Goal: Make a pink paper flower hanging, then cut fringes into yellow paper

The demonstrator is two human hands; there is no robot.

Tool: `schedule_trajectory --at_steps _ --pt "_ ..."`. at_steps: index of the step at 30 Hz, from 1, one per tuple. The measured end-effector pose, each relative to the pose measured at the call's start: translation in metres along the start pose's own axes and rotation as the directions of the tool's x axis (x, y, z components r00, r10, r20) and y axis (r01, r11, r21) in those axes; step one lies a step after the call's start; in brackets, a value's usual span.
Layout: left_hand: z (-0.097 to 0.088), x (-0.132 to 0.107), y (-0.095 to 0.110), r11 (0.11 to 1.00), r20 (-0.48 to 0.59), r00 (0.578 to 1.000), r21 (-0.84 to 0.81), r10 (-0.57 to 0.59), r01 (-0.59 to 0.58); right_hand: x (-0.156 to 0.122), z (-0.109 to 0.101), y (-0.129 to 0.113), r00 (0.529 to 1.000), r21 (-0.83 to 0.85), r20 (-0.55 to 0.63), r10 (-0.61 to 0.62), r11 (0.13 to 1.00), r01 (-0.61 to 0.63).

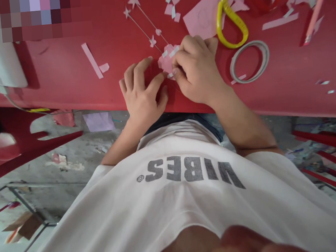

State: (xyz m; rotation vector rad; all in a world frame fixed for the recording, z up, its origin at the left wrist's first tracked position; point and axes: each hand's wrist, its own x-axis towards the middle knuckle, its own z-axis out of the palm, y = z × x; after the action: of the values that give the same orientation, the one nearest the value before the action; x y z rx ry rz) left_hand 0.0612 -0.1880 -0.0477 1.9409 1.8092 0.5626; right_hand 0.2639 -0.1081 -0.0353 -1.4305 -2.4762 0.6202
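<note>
Right hand (195, 70) on pink cutout (165, 61)

Matt pink paper cut-out (166, 61) on a smooth, glossy red plastic table (298, 63), near its front edge; matt paper scraps (279, 21), a glossy yellow plastic scissors handle (235, 18) and a roll of faintly shiny tape (231, 67) lie toward the far edge. Below, a matt white cloth T-shirt (176, 215) with dull grey printed lettering (189, 169) and a rough, dusty grey concrete floor (69, 138).
</note>
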Motion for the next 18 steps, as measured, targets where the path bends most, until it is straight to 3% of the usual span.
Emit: schedule_trajectory --at_steps 9,18 --pt "0.000 0.004 -0.005 0.999 0.046 0.999 -0.042 -0.007 0.009 -0.002 -0.002 -0.005 1.000 -0.086 0.005 -0.024 0.996 0.024" --pt "0.003 0.006 -0.011 0.998 -0.018 0.999 -0.042 0.044 -0.045 -0.004 -0.002 -0.008 1.000 -0.104 0.020 0.017 0.994 -0.015"
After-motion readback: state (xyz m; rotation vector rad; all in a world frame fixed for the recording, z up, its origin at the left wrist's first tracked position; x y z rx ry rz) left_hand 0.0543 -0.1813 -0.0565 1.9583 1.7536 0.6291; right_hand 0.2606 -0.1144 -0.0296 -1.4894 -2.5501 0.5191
